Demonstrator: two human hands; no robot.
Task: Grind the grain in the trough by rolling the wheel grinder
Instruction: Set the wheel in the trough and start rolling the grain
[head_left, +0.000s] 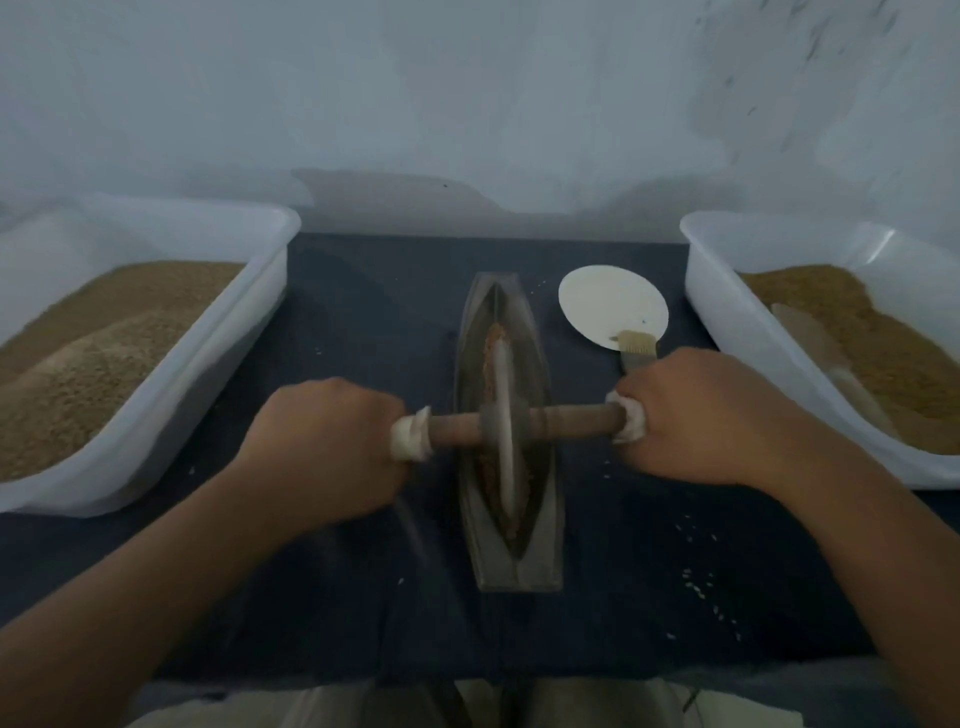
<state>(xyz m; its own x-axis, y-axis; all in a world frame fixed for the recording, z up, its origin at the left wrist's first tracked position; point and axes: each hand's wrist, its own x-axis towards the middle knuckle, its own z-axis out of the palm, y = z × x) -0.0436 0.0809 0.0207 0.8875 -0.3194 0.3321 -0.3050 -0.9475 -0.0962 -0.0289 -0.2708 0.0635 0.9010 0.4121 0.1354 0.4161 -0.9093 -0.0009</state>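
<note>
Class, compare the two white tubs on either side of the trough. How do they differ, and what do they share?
The right tub has a pale flat tool lying in its grain; the left tub shows none. The left tub's grain has a paler patch; the right tub's looks evenly golden-brown. Both are white plastic tubs holding grain on the dark cloth.

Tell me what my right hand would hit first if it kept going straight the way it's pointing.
Most likely the brush, whose handle disappears behind the right hand; its bristles lie on the white plate just beyond. Height is hard to judge, so the hand might pass over it.
</note>
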